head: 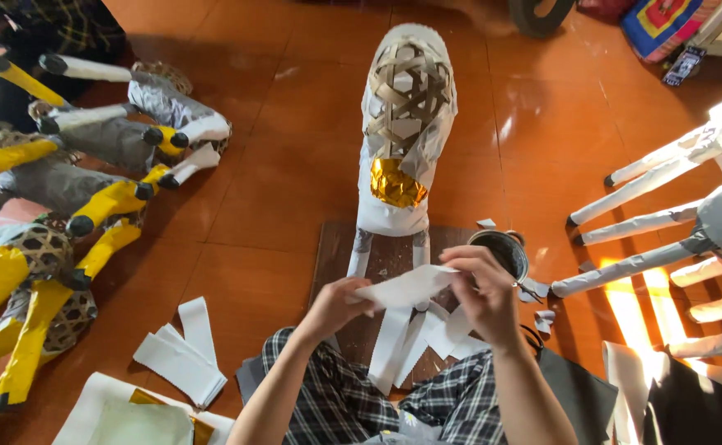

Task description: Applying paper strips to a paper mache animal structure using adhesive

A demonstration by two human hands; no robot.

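Together, both hands pinched on a white paper strip (406, 286), left hand (336, 306), right hand (486, 290), woven figure (404, 124) behind.

- The left hand (334, 306) is pinching closed at lower centre, forearm rising from the bottom edge.
- The right hand (485, 295) is curling its fingers just right of it.

The white strip (406, 287) pinched between the left hand (336, 306) and right hand (485, 292) looks like matt paper. The animal figure (406, 124) shows woven bamboo-like strips under matt white paper, with a crinkled, shiny gold foil patch (396, 183). The floor tiles (270, 181) are glossy orange-brown.
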